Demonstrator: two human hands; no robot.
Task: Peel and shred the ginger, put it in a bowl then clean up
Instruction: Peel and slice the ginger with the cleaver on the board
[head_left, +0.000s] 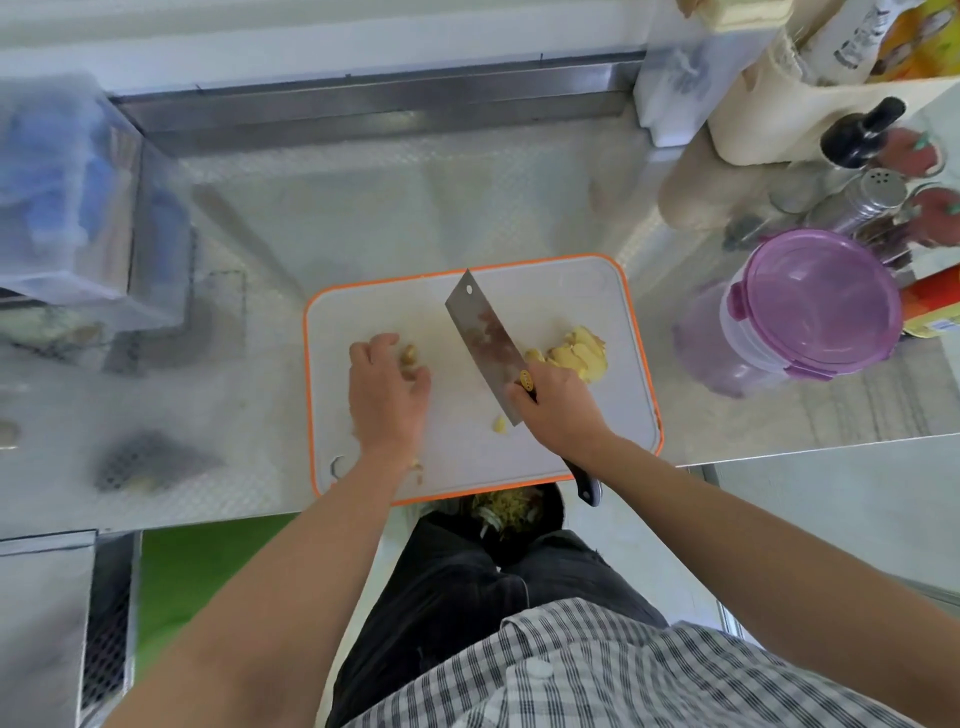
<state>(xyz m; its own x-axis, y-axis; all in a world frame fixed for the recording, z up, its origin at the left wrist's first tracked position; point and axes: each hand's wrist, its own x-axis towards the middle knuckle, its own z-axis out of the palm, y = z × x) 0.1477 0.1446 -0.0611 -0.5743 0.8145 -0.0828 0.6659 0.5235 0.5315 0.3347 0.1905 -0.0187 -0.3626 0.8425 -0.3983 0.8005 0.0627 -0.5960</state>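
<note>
Your right hand (558, 402) grips the cleaver (485, 338); left hand (387, 387) curls round a ginger piece (410, 356); purple-lidded container (810, 306) stands right of the cutting board (636, 322).

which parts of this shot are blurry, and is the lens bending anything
Head view: the centre is sharp, with cleaver, sliced ginger and cutting board crisp; the left edge smears, leaving the clear bin hazy; soft glare washes the steel counter; the wide-angle lens bows straight edges.

Pale-yellow ginger slices (576, 354) heaped on the right of the cutting board (363, 312), a small ginger piece (410, 355) toward its left
</note>
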